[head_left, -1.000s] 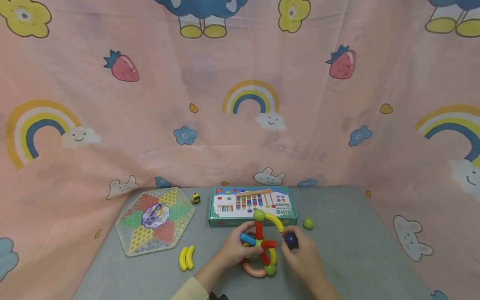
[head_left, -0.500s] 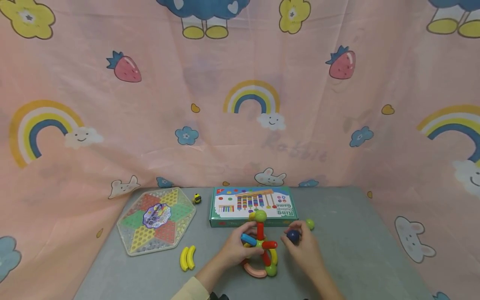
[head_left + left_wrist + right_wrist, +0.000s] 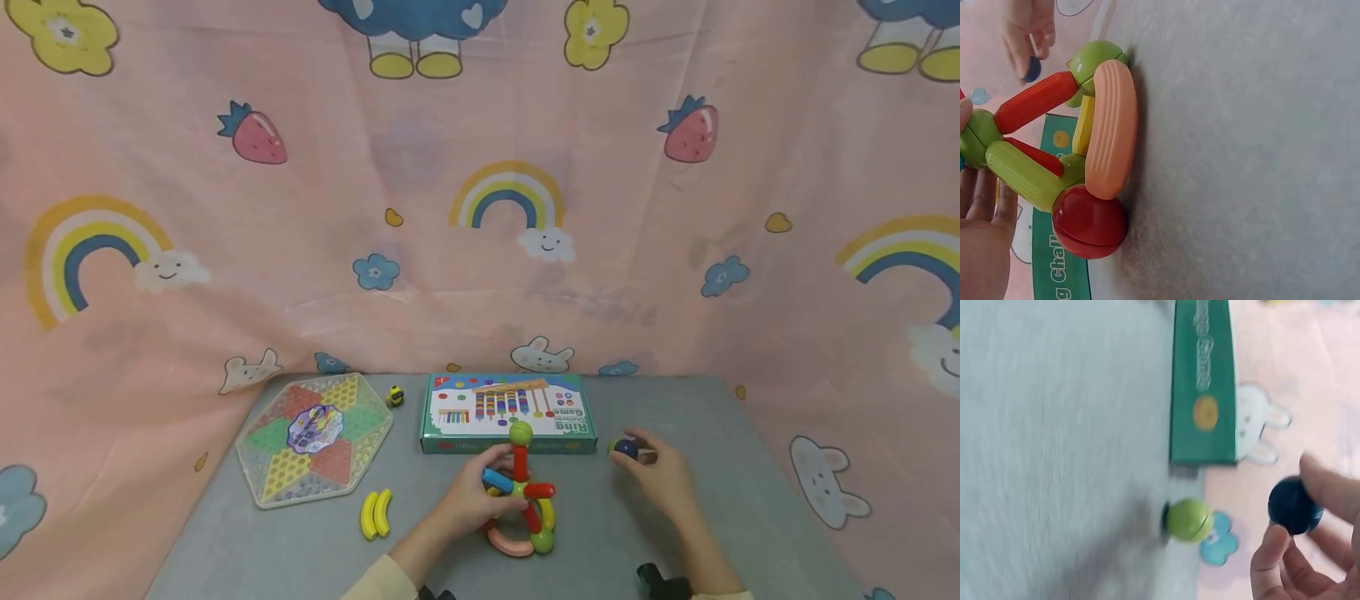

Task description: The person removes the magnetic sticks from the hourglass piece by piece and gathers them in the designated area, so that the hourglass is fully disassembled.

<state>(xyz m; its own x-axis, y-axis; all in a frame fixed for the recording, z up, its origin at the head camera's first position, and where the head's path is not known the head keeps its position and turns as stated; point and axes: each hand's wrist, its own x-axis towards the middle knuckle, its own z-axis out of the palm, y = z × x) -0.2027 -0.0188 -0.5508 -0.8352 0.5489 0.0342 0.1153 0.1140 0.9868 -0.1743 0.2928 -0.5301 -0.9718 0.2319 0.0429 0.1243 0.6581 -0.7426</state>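
Ball-and-rod construction toy (image 3: 521,492) stood near the middle of the grey counter (image 3: 757,517). At far left lay a hexagonal Chinese checkers board (image 3: 314,430); two yellow curved rods (image 3: 368,515) lay side by side nearer the person, and a small yellow-and-black figure (image 3: 394,397) sat just right of the board's far edge. The left hand (image 3: 472,497) had its fingers clamped on the toy near its central green hub, from which red, blue and green rods radiated. Behind stood a green box (image 3: 508,414) printed "Ring Challenge Game". Farther right, the right hand (image 3: 663,475) pinched a dark blue ball (image 3: 1295,505) between thumb and fingers, near but apart from a green ball (image 3: 1189,520) on the counter.
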